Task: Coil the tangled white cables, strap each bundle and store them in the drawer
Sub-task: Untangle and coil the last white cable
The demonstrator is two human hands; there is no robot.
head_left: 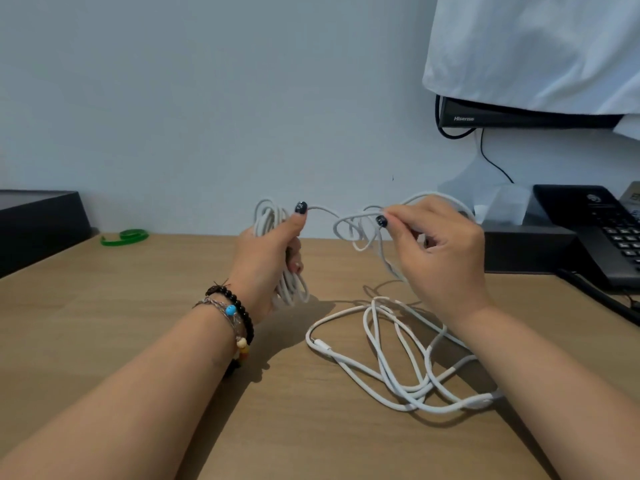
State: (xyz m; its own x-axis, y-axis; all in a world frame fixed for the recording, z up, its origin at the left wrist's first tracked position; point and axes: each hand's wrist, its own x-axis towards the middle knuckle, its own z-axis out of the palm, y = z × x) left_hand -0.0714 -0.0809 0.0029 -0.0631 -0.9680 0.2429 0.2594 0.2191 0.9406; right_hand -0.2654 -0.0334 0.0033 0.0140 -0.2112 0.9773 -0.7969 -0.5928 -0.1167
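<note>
So at this point my left hand was wrapped around the coil of thin white rubbery cable I'd built up, thumb pressed on top where the strand leaves it, loops standing upright through my fist. My right hand was pinching the next stretch of that same cable between thumb and fingers, with a few messy little loops dangling off it just to its left. The short run of cable between my hands lay roughly side to side, so the next wrap meant bringing the right hand over toward the left, I reckon

The rest of the tangled white cable was lying on the matte tan wooden desk below my right hand, closer to me, in long loose overlapping loops with a stiff little connector sleeve on its left edge. Stuff's smooth and floppy, kinks easily

Green strap was well off to the left of my left hand, by a black box. Couldn't see any drawer
</note>
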